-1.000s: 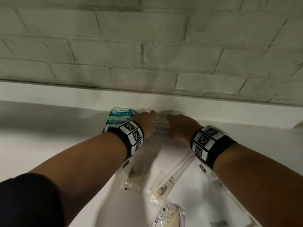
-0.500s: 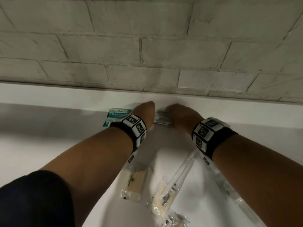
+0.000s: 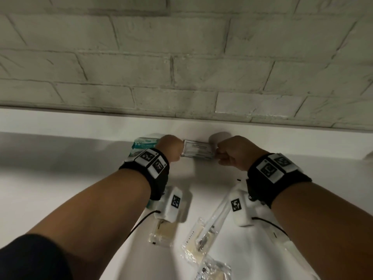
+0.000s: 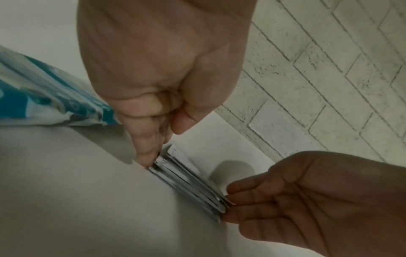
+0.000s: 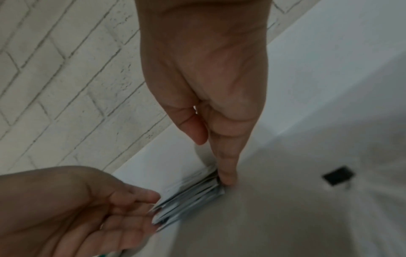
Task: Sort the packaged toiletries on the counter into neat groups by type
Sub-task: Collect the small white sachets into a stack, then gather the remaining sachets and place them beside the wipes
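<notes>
A stack of flat silvery sachets (image 3: 197, 149) stands on edge at the back of the white counter (image 3: 60, 178), against the raised ledge. My left hand (image 3: 170, 147) touches its left end and my right hand (image 3: 232, 152) its right end. In the left wrist view the left hand (image 4: 162, 139) points straight down onto the sachets (image 4: 189, 184), thumb apart. The right wrist view shows the right hand (image 5: 224, 165) pressing the other end of the sachets (image 5: 189, 196) with straight fingers. Teal-and-white packets (image 3: 143, 143) lie just left of the left hand.
A white brick wall (image 3: 181, 57) rises behind the ledge (image 3: 80, 122). Nearer me lie clear packets: a comb packet (image 3: 163, 233), a long toothbrush packet (image 3: 210, 223) and a crumpled one (image 3: 214, 269). A small black mark (image 3: 238, 180) sits right of the stack.
My hands have drawn apart to the two ends of the sachets, so the printed face of the stack now shows between them.
</notes>
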The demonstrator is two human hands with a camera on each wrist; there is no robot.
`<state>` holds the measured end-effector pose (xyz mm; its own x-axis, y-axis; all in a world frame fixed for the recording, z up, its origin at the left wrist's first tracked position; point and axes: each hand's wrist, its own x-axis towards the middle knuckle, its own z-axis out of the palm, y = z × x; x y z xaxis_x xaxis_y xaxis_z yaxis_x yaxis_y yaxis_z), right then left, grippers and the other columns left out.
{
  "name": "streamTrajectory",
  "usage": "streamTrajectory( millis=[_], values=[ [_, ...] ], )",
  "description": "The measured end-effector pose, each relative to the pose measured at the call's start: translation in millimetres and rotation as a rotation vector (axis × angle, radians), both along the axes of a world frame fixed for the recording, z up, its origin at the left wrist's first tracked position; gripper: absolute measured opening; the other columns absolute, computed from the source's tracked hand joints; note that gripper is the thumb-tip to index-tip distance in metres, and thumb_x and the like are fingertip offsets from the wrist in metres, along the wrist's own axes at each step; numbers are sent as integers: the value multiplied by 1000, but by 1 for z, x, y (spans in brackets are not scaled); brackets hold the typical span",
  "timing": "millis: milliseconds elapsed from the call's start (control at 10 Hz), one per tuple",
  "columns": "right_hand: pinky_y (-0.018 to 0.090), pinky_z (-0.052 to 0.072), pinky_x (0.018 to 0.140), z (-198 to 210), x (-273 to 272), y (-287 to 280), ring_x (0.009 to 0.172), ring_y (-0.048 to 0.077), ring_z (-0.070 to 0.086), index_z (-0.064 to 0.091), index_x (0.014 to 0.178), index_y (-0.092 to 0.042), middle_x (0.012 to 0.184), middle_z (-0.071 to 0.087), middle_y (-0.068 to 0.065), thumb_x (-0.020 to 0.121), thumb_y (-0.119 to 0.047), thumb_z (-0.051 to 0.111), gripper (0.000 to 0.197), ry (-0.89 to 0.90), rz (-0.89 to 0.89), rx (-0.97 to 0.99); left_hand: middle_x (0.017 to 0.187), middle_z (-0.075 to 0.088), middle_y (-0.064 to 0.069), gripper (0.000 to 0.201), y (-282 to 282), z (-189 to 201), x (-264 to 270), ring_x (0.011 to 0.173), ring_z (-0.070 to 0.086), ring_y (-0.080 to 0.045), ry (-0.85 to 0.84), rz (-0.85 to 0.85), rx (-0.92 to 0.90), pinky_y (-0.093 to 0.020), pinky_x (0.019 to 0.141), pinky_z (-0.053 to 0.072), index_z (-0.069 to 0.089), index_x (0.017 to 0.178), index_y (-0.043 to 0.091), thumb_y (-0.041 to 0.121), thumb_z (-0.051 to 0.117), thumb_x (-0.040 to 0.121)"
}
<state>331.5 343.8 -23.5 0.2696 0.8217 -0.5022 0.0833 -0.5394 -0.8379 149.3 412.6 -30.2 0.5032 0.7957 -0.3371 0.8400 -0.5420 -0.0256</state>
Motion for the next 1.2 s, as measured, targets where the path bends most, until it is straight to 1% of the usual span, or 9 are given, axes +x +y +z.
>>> streamTrajectory(
  millis=[200, 300, 400, 500, 600, 800, 900, 1000, 1200],
  values=[
    [33, 49, 64, 9, -15, -1, 64, 20, 52, 52, 78, -7, 75, 52, 12, 94, 0, 47, 19, 6, 12, -15, 117, 66, -16, 26, 1, 0, 3, 111, 60, -31, 54, -21, 11, -36, 97, 44, 65, 111, 0, 13, 52, 94],
    [40, 47, 86, 19, -6, -8, 80, 19, 54, 60, 97, -7, 99, 56, 11, 94, -4, 49, 12, -261, 212, -48, 121, 63, -17, 26, -10, 11, -2, 113, 58, -32, -84, 109, -65, -36, 97, 42, 63, 114, -3, 10, 50, 95],
    [34, 40, 100, 35, 1, -27, 113, 23, 53, 52, 134, -13, 133, 53, 11, 94, -13, 53, 39, -776, 594, -49, 121, 63, -16, 29, -20, 22, -4, 112, 60, -34, -62, 23, 2, -39, 98, 48, 61, 119, -2, 7, 46, 96],
    [25, 35, 104, 35, -3, -74, 127, 16, 46, 53, 134, -29, 138, 48, -4, 87, -23, 67, 50, -786, 939, -4, 114, 66, -14, 29, -78, 39, -18, 97, 67, -31, -201, 14, -94, -37, 83, 55, 61, 118, 10, 9, 42, 96],
    [27, 32, 108, 12, -10, -124, 132, 19, 39, 52, 135, -34, 142, 41, -4, 83, -25, 70, 55, -891, 1087, 22, 125, 61, -6, 34, -127, 28, -32, 109, 60, -26, 97, -211, -97, -35, 86, 48, 58, 124, 17, 24, 37, 99],
    [30, 45, 79, -7, -16, -186, 100, 16, 52, 59, 126, -36, 104, 52, -7, 91, -26, 55, 36, -1103, 968, 203, 116, 57, -3, 32, -195, 5, -65, 105, 59, -25, 11, -125, -103, -36, 83, 50, 56, 118, 32, 32, 39, 92],
    [31, 46, 85, 6, -10, -212, 102, 15, 55, 57, 125, -37, 111, 58, -9, 94, -37, 49, 32, -1162, 949, 150, 124, 54, -3, 34, -219, 10, -77, 113, 55, -24, 49, -133, -130, -37, 92, 47, 54, 126, 30, 35, 38, 96],
    [32, 41, 95, 26, -2, -233, 115, 17, 53, 56, 128, -34, 125, 56, -7, 95, -40, 48, 34, -1202, 797, 74, 114, 54, 0, 27, -244, 21, -81, 107, 56, -22, -75, -54, -57, -34, 91, 47, 61, 115, 28, 36, 46, 94],
    [26, 48, 68, 38, -23, -294, 81, 8, 59, 70, 95, -27, 94, 66, -13, 87, -36, 62, 14, -1047, 880, -104, 92, 61, 9, 10, -303, 31, -56, 89, 57, -14, -310, -110, -143, -30, 78, 49, 65, 86, 24, 26, 56, 87]
  ],
)
